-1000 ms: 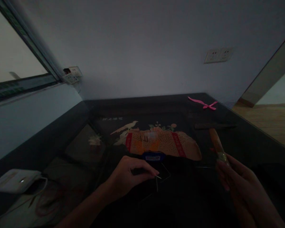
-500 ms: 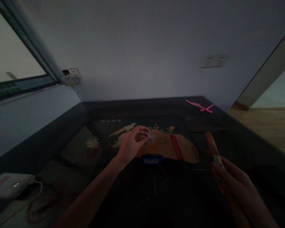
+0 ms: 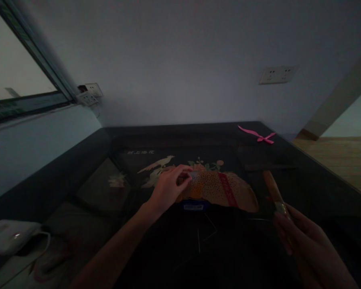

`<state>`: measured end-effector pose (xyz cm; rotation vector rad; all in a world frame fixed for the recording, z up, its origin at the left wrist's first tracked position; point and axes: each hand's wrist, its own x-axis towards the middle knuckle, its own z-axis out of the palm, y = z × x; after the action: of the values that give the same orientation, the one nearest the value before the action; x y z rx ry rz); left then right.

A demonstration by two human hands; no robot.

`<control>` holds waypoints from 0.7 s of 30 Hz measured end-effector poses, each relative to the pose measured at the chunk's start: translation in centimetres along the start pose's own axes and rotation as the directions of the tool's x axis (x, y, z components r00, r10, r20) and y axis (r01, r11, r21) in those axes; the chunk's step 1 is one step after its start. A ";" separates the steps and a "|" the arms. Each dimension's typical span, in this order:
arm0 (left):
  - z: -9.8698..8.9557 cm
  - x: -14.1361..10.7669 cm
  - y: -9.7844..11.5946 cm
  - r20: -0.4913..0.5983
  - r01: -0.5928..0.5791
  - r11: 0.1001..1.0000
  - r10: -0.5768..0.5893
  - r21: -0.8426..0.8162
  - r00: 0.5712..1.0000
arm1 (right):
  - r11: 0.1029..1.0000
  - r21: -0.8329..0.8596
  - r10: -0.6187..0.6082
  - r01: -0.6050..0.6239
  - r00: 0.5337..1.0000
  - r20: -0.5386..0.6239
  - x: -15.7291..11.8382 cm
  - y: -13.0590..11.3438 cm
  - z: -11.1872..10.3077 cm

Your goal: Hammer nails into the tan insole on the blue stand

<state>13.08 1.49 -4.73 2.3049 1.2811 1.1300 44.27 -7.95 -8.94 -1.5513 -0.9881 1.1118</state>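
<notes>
A steady touch seems best for the left hand point(image 3: 170, 185), its hold too dim to tell, at the dotted piece point(image 3: 209, 188) beneath it, with the right hand point(image 3: 305, 233) gripping the hammer point(image 3: 272, 188).

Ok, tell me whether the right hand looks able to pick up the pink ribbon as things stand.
Probably not: the right hand is closed around the hammer, whose dark head lies between hand and pink ribbon in this view.

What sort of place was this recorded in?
Probably a dimly lit room in a home, though I can't be certain: a dark tabletop decorated with a bird and flowers, sockets on a plain wall, and wood-look flooring at the right.
</notes>
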 end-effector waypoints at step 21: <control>0.4 -0.5 -0.5 0.038 0.070 0.997 -0.068 -0.045 0.997 | 0.966 -0.181 -0.194 0.185 0.981 -0.030 -0.5 -2.1 0.1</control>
<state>12.98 1.44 -5.52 2.2202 1.2971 1.0791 43.86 -7.95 -6.79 -1.5786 -1.2031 0.8689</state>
